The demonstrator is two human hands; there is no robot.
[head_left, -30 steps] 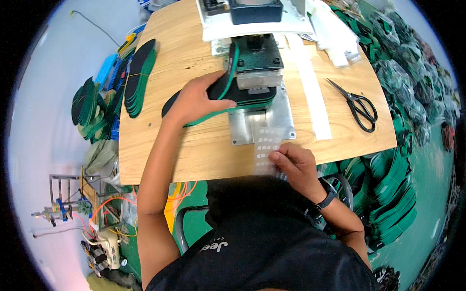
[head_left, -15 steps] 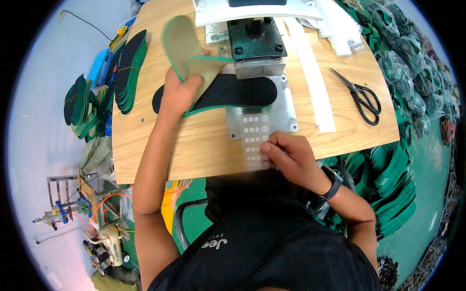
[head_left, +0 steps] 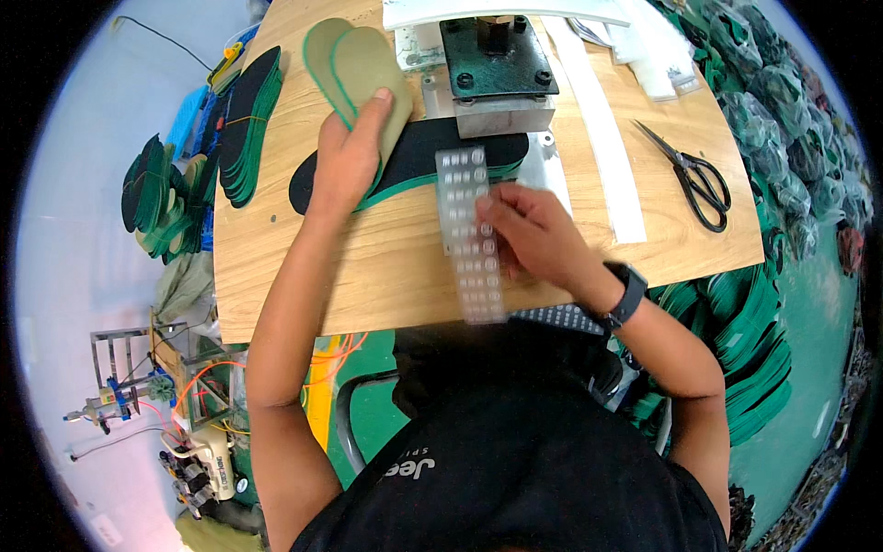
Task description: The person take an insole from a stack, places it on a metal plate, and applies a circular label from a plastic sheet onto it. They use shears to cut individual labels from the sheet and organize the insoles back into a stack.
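Observation:
In my left hand (head_left: 349, 161) are beige-faced insoles (head_left: 372, 78) with green edges, at least two overlapping, gripped with the thumb on top. Beneath that hand lies a black insole (head_left: 414, 156) with a green edge, its right end close under the metal press head (head_left: 504, 115). The thumb and fingers of my right hand (head_left: 538, 230) pinch a clear strip of pale printed labels (head_left: 467, 239). This strip hangs in front of the press, its upper end overlapping the black insole; it is slightly blurred.
Black-handled scissors (head_left: 694, 179) and a long white strip (head_left: 602, 138) lie right of the press. Banded black insoles (head_left: 248, 129) sit at the table's left edge. Another printed sheet (head_left: 561, 317) shows below my right wrist. Green insole stacks (head_left: 727, 340) stand beyond the table at right.
My right hand has raised the label strip from near the table's front edge to the black insole. In my left hand the beige insoles, spread apart before, now lie closer together.

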